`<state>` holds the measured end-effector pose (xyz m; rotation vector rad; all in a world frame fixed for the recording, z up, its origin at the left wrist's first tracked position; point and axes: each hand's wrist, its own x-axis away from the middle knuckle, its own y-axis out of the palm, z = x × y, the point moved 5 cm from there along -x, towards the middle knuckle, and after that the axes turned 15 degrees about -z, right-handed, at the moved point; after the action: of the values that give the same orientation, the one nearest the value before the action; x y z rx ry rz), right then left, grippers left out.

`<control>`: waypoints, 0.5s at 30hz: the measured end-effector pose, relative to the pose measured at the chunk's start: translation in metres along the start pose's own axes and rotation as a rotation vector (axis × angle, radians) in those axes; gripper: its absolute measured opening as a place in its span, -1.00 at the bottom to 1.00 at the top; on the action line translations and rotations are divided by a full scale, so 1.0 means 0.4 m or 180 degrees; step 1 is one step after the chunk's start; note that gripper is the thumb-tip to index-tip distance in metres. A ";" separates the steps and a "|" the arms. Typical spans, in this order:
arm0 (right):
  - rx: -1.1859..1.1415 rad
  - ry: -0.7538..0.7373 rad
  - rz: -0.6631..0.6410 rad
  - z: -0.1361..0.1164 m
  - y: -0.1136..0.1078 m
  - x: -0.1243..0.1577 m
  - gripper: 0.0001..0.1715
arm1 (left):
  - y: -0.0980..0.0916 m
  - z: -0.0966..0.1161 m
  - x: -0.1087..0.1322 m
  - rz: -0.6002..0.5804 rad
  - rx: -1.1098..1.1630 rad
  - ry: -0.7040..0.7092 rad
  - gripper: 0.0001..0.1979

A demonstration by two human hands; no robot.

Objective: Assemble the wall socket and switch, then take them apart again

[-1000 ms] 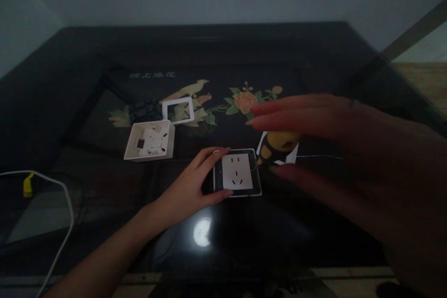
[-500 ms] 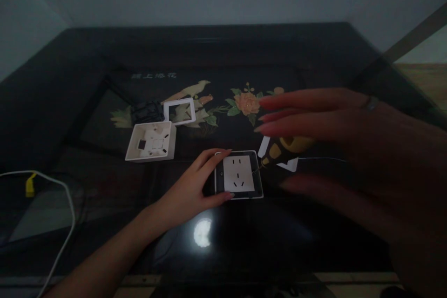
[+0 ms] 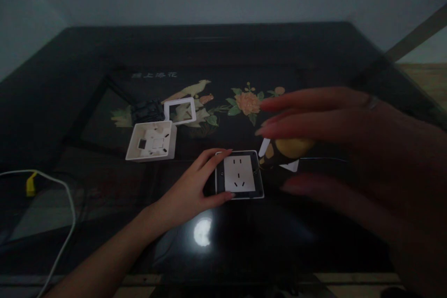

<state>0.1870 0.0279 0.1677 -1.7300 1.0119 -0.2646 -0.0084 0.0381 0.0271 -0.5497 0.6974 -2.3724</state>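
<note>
My left hand (image 3: 206,181) is closed on the left side of a wall socket (image 3: 239,174), with the fingers at its top edge and the thumb at its bottom edge. The socket lies face up, its white slotted face set in a dark inner frame with a white rim. My right hand (image 3: 342,144), large and blurred, is curved loosely around a yellow-and-black screwdriver (image 3: 293,147). A gap shows between thumb and handle, and the palm contact is hidden. Its thin shaft points at the socket's right side; the tip is hard to make out.
Left of the socket are an open white back box (image 3: 152,142), a white frame (image 3: 179,111) and a dark part (image 3: 147,111). Another white piece (image 3: 264,147) lies partly behind the screwdriver. A white cable (image 3: 71,200) with a yellow tag (image 3: 30,185) runs along the left of the glossy table (image 3: 216,242).
The screwdriver handle has turned, so its yellow patches sit differently. My right hand keeps nearly the same pose. My left hand stays on the socket.
</note>
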 end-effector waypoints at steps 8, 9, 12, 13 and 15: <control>0.0217 0.0449 0.0370 -0.022 0.000 0.003 -0.65 | -0.004 0.003 0.002 0.0023 0.0049 0.0013 -0.28; 0.0142 0.0389 0.0233 -0.024 0.002 0.003 -0.63 | -0.003 0.002 0.002 0.0005 0.0053 -0.0004 -0.28; -0.0059 0.0266 -0.0020 -0.035 0.003 0.001 -0.73 | -0.002 0.000 0.002 -0.0025 0.0017 -0.0007 -0.26; -0.0088 0.0295 0.0029 -0.039 0.001 0.000 -0.77 | -0.001 0.000 0.003 -0.0024 0.0001 0.0005 -0.25; -0.0019 0.0405 0.0343 -0.044 -0.008 0.000 -0.84 | 0.000 0.000 0.003 -0.0011 -0.0026 0.0016 -0.25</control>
<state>0.1778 0.0162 0.1776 -1.6745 1.1957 -0.3058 -0.0094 0.0373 0.0275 -0.5488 0.7094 -2.3758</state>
